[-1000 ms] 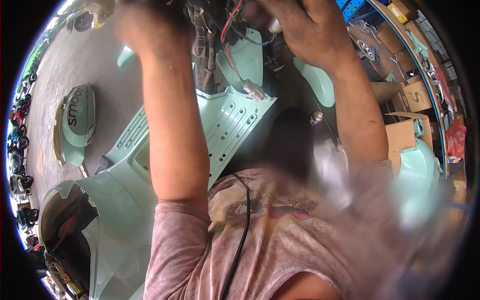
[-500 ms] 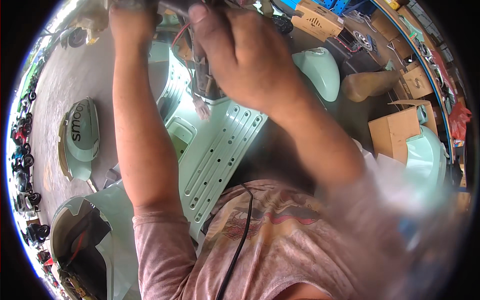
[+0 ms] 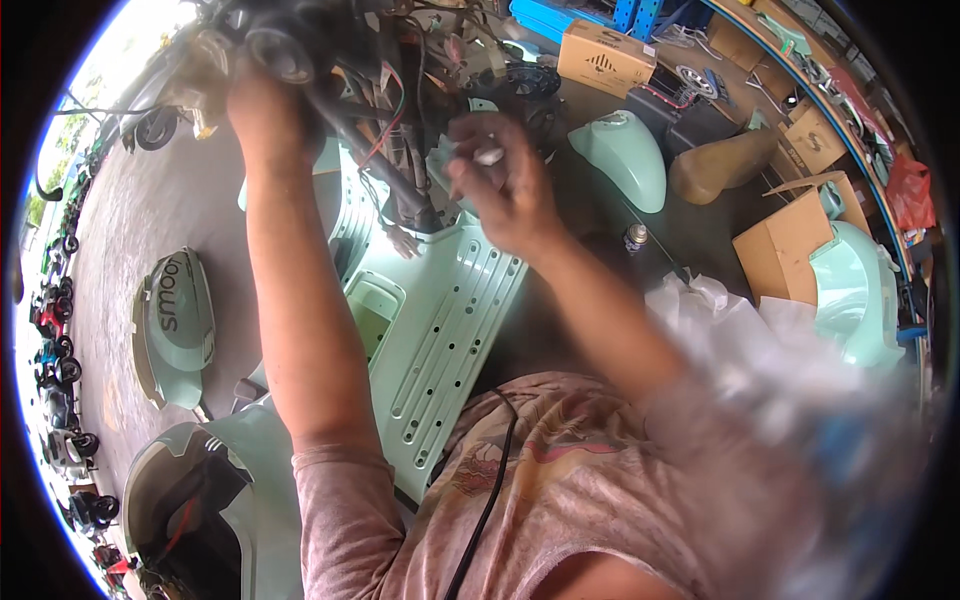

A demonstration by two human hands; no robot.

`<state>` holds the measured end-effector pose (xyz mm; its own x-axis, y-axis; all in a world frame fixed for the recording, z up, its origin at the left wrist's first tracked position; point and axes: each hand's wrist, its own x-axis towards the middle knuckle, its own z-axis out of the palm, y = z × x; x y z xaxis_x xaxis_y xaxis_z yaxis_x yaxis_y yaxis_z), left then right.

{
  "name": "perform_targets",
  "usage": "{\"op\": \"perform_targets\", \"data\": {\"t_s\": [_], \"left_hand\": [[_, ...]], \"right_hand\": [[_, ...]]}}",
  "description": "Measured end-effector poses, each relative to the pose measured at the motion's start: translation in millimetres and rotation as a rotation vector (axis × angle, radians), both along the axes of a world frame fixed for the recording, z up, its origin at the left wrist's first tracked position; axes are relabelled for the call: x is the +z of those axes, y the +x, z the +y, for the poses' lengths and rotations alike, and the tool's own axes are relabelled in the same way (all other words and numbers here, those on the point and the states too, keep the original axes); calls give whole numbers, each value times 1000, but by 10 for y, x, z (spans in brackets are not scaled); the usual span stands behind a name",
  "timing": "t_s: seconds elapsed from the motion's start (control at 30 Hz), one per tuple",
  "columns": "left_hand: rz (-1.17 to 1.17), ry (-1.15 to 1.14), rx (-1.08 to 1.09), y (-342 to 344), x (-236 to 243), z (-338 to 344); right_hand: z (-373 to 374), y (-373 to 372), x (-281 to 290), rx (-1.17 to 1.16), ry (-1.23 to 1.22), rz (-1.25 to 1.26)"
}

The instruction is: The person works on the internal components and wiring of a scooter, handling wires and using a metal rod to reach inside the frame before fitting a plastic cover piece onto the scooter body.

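A mint-green scooter footboard [image 3: 440, 330] with rows of holes lies in front of me. Above its far end rises the scooter's bare front frame [image 3: 375, 160], with loose wires and a white connector [image 3: 401, 241] hanging beside it. My left hand [image 3: 272, 115] reaches up to the dark, blurred headlight and handlebar parts [image 3: 290, 50]; its fingers are hidden there. Right of the frame, my right hand [image 3: 510, 190] is raised with curled fingers. A small whitish, shiny piece [image 3: 488, 156] shows in them, too small to name.
On the left floor lies a mint-green body panel [image 3: 180, 315]; a hollow mint-green shell [image 3: 270, 500] is nearer. To the right are a mint fender [image 3: 625, 160], a brown seat [image 3: 720, 168], a spray can [image 3: 635, 237], white wrapping [image 3: 705, 310] and an open carton [image 3: 785, 250]. Scooters line the far left.
My right hand has drawn back from the top of the frame, and its fingers now show around a small whitish piece. The left hand stays at the front parts. More of the frame is visible.
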<state>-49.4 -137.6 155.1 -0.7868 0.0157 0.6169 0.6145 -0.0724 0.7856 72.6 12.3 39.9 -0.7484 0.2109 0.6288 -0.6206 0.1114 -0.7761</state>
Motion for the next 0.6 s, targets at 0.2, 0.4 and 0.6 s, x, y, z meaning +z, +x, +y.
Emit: {"op": "perform_targets", "data": {"t_s": [0.2,0.4,0.6], "left_hand": [[-210,734,-735,-215,-123,-99],[-142,851,-719,74,-133,103],[-234,672,-596,230,-65,0]], "right_hand": [[402,-853,-170,-234,848,-83],[393,-839,-198,-354,972,190],[374,-849,-211,-456,1024,262]]}}
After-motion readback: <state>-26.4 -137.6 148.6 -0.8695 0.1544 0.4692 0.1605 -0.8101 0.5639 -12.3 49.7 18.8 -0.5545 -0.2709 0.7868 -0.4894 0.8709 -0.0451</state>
